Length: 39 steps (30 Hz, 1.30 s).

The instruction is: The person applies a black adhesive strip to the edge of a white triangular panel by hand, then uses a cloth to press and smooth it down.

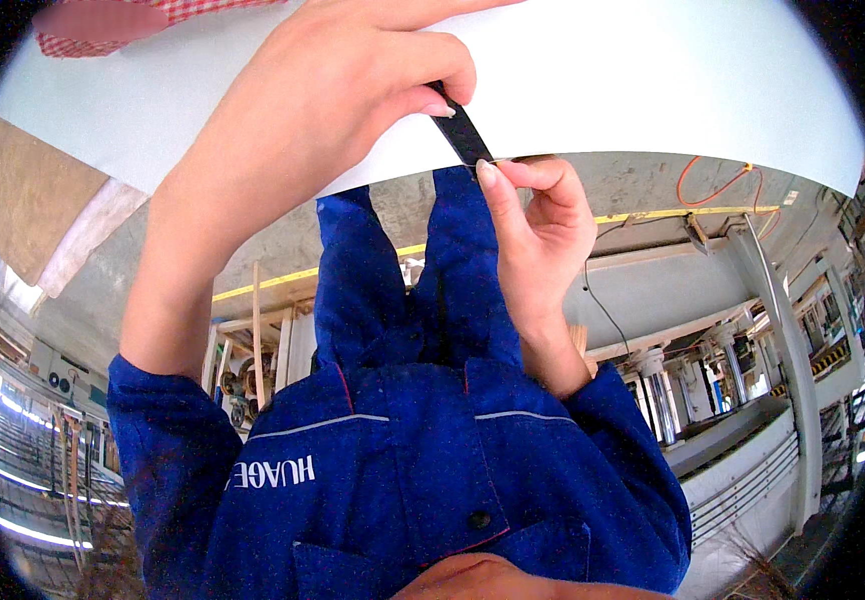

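Note:
My left hand (368, 75) reaches in over a white panel (643, 80) and pinches a flat, narrow black strip (465, 135) between thumb and curled fingers. The strip slants down to the right, its lower end at the panel's near edge. Right at that end, my right hand (548, 215) has thumb and forefinger pressed together. A thin, pale, thread-like line shows at those fingertips; whether they grip it or the strip's tip is too small to tell. The strip's upper end is hidden under my left fingers.
Red checked cloth (223, 8) lies on the panel's far left. A brown sheet (28, 190) with whitish material sits at left. An orange cable (688, 190) loops on the floor beside a yellow line (643, 214). Grey machinery with metal columns (660, 400) stands at right.

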{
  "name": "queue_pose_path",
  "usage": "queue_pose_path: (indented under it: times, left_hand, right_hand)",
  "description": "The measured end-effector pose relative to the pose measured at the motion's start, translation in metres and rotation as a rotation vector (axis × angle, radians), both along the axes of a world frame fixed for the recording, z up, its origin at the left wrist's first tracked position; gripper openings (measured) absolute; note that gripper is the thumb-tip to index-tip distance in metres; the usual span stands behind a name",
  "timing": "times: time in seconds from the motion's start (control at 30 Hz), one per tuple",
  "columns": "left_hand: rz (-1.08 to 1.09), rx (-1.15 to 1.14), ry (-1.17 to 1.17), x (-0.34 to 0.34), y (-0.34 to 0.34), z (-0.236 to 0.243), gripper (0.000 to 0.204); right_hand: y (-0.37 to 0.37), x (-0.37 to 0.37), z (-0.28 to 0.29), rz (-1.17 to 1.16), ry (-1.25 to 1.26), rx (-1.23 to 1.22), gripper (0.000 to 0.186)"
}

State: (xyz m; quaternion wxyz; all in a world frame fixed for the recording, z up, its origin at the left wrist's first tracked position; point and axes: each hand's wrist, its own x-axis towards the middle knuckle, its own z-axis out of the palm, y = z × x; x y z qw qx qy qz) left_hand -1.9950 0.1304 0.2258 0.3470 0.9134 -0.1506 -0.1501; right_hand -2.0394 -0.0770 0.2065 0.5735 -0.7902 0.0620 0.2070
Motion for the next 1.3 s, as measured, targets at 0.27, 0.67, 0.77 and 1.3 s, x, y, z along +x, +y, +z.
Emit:
queue_pose_path:
  times: [0.27,0.67,0.77,1.3]
  left_hand:
    - [0.196,-0.26,0.124,-0.026,0.009,-0.009,0.015]
    - [0.217,-0.302,0.1,-0.039,0.027,-0.01,0.014]
    - [0.25,-0.318,0.072,-0.043,0.029,-0.011,0.016]
    - [0.118,-0.211,0.064,-0.059,0.054,-0.003,0.016]
  right_hand:
    - [0.011,-0.008,-0.002,0.021,-0.022,0.006,0.011]
    - [0.029,-0.022,-0.002,0.039,0.008,0.013,0.01]
    - [0.033,-0.025,-0.003,0.03,0.007,0.032,0.01]
    - [0.05,-0.042,-0.002,0.069,-0.017,0.012,0.01]
